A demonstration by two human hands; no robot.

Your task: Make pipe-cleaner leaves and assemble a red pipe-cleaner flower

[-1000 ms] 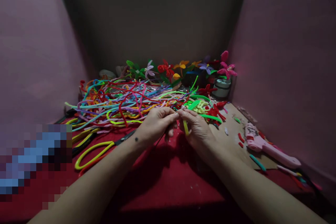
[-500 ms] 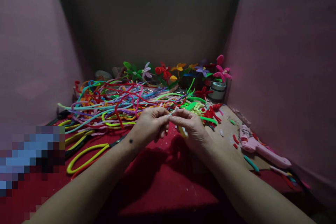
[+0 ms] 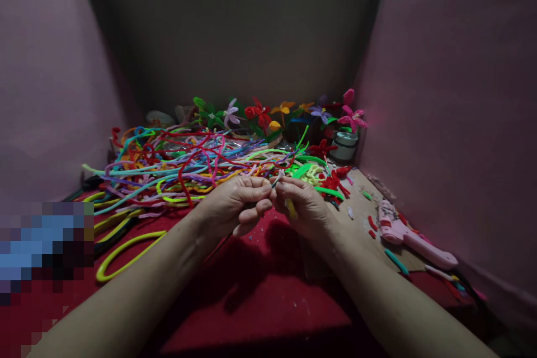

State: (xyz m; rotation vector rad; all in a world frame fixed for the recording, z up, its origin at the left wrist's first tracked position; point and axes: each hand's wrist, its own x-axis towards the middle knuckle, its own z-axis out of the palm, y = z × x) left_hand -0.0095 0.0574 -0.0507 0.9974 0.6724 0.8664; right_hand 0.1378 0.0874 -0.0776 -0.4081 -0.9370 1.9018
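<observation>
In front of me my two hands meet above the red cloth. Between the fingertips pokes up a thin dark stem with a small white tip [image 3: 281,174]. My left hand [image 3: 235,201] pinches it between thumb and forefinger, and its lower end seems to come out below that palm. My right hand [image 3: 306,201] is closed at the same spot, its thumb and forefinger against the stem just under the tip. Something yellow [image 3: 292,210] shows under the right fingers; I cannot make out its kind. Most of the stem is hidden by the fingers.
A pile of coloured pipe cleaners [image 3: 168,165] spreads beyond my hands. Pipe-cleaner flowers [image 3: 260,114] stand behind it. At right, a pink glue gun [image 3: 413,240] and cut bits lie on a cardboard sheet [image 3: 361,240]. Yellow-handled scissors [image 3: 126,246] are partly under my left forearm.
My left hand has turned, its lower fingers now more visible, and the dark stem shows below it. The white tip sticks up more clearly. The view has shifted slightly.
</observation>
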